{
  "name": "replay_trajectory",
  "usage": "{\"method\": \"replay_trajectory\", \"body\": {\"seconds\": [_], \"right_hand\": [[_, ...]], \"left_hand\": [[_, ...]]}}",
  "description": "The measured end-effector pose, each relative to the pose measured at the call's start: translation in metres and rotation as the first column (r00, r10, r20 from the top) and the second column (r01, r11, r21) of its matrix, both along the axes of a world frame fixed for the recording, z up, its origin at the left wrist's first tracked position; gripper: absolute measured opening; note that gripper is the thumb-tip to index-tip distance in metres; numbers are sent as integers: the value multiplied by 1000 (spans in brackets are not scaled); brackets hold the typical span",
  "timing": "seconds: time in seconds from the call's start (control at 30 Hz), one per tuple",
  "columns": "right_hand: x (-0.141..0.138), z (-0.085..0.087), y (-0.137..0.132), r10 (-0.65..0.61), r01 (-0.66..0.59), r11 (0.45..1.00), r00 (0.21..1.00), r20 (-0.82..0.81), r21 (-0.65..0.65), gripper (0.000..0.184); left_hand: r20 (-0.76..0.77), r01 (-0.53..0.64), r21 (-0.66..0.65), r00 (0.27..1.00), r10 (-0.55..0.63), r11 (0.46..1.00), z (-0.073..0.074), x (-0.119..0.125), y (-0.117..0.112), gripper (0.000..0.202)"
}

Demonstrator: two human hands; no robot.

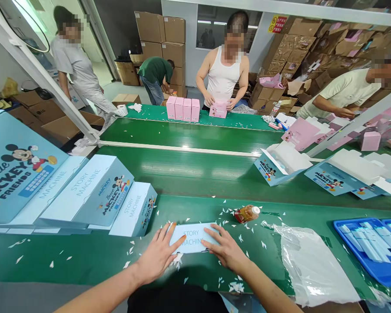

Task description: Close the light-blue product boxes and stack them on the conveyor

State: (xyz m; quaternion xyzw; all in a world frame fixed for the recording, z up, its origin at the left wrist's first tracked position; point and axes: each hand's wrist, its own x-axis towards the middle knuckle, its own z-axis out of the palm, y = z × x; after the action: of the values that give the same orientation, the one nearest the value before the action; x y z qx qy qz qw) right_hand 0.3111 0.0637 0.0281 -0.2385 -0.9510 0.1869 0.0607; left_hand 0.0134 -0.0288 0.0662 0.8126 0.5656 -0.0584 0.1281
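My two arms reach forward over the green desk (101, 256), with the backs of my hands up. My left fingers (177, 245) are spread wide, on the left end of a small blue box (195, 230). My right fingers (211, 247) are spread wide too, on its right end. The box lies on the desk right in front of me, with the words STORY MACHINE facing up. I can't tell what is in it.

Little white paper bits (236, 287) lie all around. A clear plastic bag (313, 261) lies flat to my right. Past it is a blue tray (389, 276) with long, pale blue things (374, 243) in it. On my left is a pile of blue Mickey boxes (84, 182). A bottle (244, 214) with a white cap lies on its side beyond my right fingers.

Farther off to the right, blue boxes (334, 176) sit with their white flaps open. Across from me, four pink boxes (183, 108) stand in a row, and a person in a white top (230, 69) holds another pink box (219, 109). Big brown boxes (161, 48) are piled behind.
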Motion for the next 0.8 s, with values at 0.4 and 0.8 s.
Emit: {"method": "replay_trajectory", "body": {"seconds": [0.4, 0.8], "right_hand": [[2, 6, -5, 11, -16, 998, 997, 78, 68, 49], [-1, 5, -16, 13, -15, 999, 998, 66, 34, 68]], "left_hand": [[-57, 91, 9, 994, -90, 996, 6, -6, 3, 66], [-123, 132, -77, 982, -141, 988, 8, -9, 3, 74]]}}
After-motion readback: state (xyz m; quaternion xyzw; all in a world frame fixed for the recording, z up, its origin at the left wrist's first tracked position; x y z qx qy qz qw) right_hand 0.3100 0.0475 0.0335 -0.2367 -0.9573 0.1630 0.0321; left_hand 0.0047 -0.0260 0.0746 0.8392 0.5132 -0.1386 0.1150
